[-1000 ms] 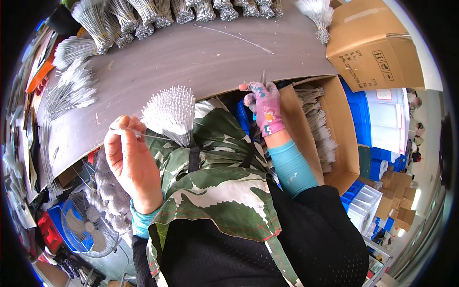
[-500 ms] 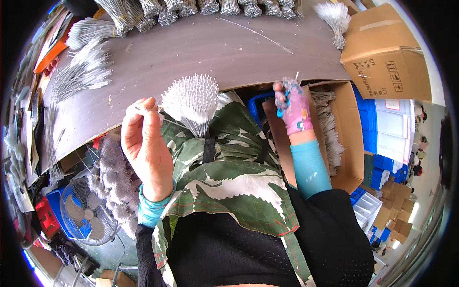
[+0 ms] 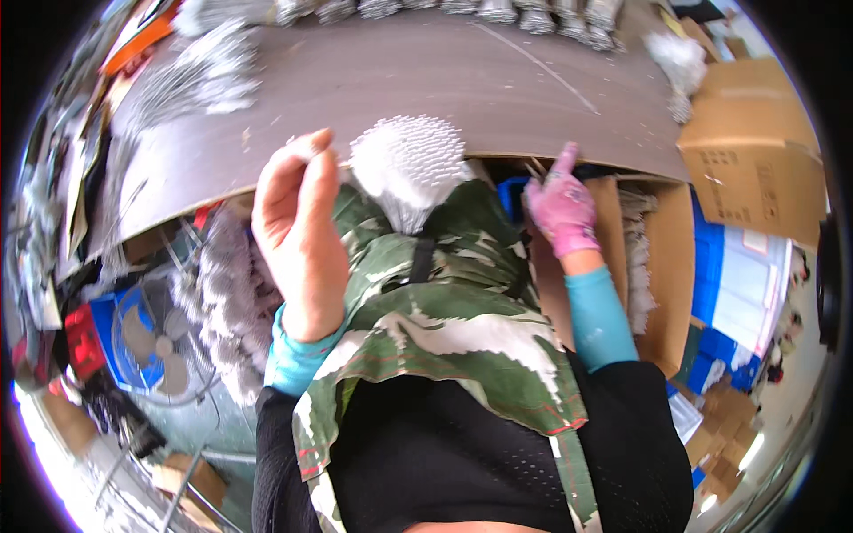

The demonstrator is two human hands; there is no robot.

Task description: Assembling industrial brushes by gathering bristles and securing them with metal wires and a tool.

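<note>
Beyond the left hand (image 3: 302,235) spreads a brown tabletop (image 3: 400,75); leftward and nearer the body, a fan (image 3: 162,346) and greenish floor (image 3: 218,428); far right of the right hand (image 3: 564,211), light strips (image 3: 752,451) glow beside stacked cartons (image 3: 724,419).

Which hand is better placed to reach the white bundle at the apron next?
Probably the left hand: it is close beside the bundle, while the gloved right hand is farther off, by the open carton.

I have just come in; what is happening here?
Someone in a camouflage apron is at a table, with a fanned, white-tipped bundle of thin stems in front of them. The bare left hand is raised beside it; blur hides what, if anything, it holds. The gloved right hand is near an open box; a slim thing shows beside that hand.
</note>
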